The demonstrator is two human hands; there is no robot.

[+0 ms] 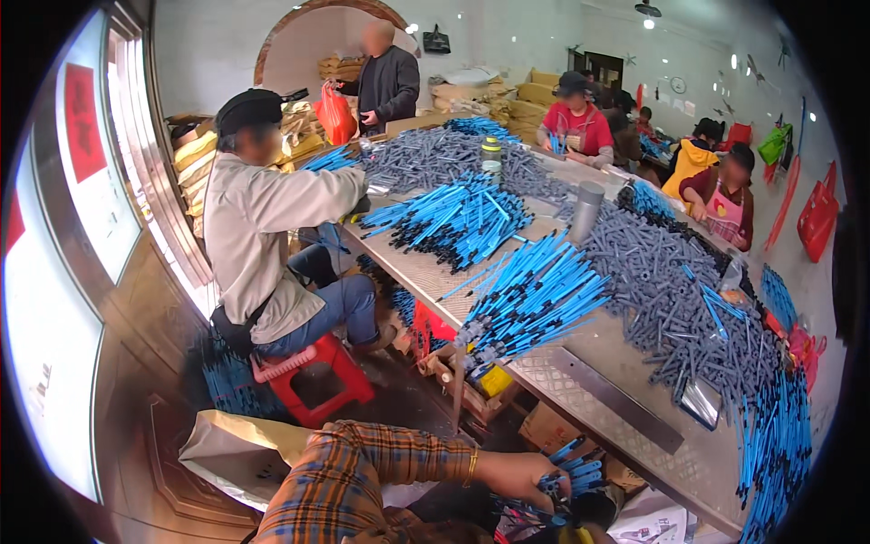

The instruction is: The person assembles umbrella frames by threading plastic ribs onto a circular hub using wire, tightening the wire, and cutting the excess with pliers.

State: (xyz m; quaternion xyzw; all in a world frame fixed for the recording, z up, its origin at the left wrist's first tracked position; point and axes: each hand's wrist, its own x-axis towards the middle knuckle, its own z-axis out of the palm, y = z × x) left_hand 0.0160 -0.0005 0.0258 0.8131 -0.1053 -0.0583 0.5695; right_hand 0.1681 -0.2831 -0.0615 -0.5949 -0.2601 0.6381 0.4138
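Note:
Below the near edge of the table, my left hand (524, 475) reaches across from an orange-and-blue plaid sleeve. Its fingers are curled round some thin blue rods with black ends (580, 469). More rods lie under and beside the hand, low in the picture. I cannot make out my right hand near the lower edge. On the table above, a fanned bundle of blue rods (539, 299) juts over the near edge, and another pile of blue rods (453, 222) lies behind it.
Grey tubes (671, 299) cover much of the table (625, 372). A flat metal bar (616, 399) lies near its front edge. A grey flask (587, 213) stands among the piles. A co-worker (263, 213) sits left on a red stool (322, 376); several others work farther back.

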